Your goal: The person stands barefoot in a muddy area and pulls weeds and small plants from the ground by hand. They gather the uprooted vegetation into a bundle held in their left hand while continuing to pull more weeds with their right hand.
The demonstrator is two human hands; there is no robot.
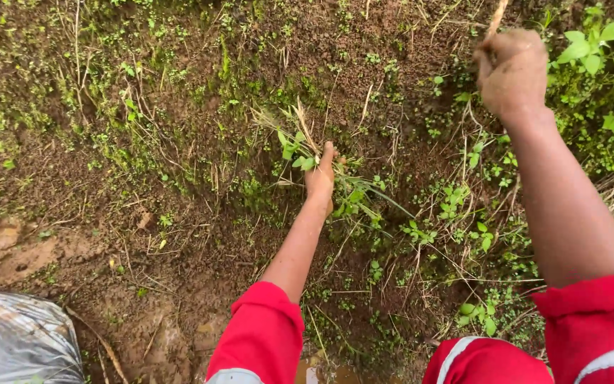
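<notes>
My left hand (320,178) reaches down to the soil and grips a clump of green weeds and dry grass (298,146) in the middle of the view. Raised at the upper right, my right hand (512,71) is closed around a thin wooden stick or tool handle (495,18) that runs up out of view; the tool's end is hidden. Both arms wear red sleeves pushed up above the elbow.
Wet brown soil with scattered small weeds covers the ground. Leafy green plants (598,50) grow at the right edge. A muddy grey plastic sheet (15,341) lies at the bottom left. A small puddle (328,373) sits at the bottom centre.
</notes>
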